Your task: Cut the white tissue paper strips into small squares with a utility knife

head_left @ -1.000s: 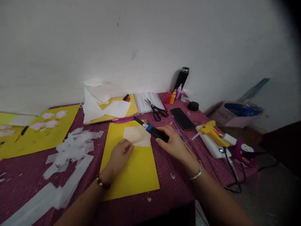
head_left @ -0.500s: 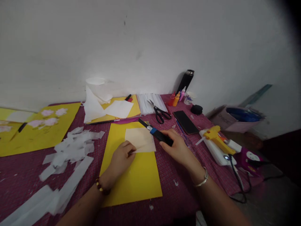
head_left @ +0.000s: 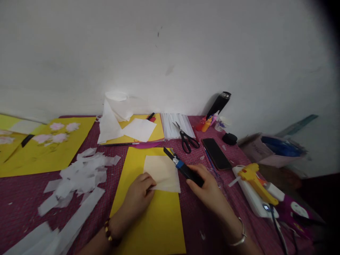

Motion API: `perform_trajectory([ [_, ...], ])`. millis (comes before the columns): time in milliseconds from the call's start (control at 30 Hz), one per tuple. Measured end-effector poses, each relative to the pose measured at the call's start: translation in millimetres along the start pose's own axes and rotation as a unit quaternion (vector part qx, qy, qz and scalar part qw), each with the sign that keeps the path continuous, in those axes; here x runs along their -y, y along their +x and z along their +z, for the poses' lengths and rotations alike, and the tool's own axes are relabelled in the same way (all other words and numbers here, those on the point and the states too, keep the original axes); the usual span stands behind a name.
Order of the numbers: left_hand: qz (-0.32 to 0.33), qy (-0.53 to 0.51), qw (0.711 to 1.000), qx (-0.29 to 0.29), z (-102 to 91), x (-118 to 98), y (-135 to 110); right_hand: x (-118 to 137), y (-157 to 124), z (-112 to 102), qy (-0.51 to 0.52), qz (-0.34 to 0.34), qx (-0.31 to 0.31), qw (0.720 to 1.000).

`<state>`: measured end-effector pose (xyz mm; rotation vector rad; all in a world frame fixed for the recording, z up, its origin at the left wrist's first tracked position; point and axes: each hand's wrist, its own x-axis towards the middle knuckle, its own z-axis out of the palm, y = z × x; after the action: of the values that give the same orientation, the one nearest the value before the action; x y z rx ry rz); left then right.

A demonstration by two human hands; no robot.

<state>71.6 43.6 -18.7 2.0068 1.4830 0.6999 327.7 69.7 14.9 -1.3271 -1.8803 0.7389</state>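
Observation:
My left hand (head_left: 140,189) has its fingers closed on the near-left edge of a thin white sheet of paper (head_left: 162,170). Under that sheet lies a larger yellow sheet (head_left: 154,219). In my right hand (head_left: 208,184) is a black and blue utility knife (head_left: 186,170), its dark blade out and pointing up-left over the top right of the white sheet. Whether the blade touches the paper, I cannot tell.
White paper strips (head_left: 82,173) are heaped to the left, beside yellow sheets with pink flowers (head_left: 58,138). Beyond are scissors (head_left: 185,140); at right lie a phone (head_left: 216,153), a black bottle (head_left: 219,103) and a yellow glue gun (head_left: 252,180) on a white power strip.
The camera view has tilted, so most things sit lower and many farther right. Both hands keep their grips, the left on the paper and the right on the utility knife.

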Motion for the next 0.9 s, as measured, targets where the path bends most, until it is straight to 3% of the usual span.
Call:
perform_trajectory([
  [433,0.012,-0.006,1.0,0.0,3.4,12,-2,-10,1,-2,-0.017,0.022,0.012,1.0],
  [767,0.043,0.022,0.999,-0.019,1.6,5,1,-6,0,-5,-0.031,-0.042,-0.063,0.997],
  [900,0.058,0.041,0.997,-0.026,2.5,4,0,-4,0,0,-0.034,-0.057,-0.065,0.996],
])
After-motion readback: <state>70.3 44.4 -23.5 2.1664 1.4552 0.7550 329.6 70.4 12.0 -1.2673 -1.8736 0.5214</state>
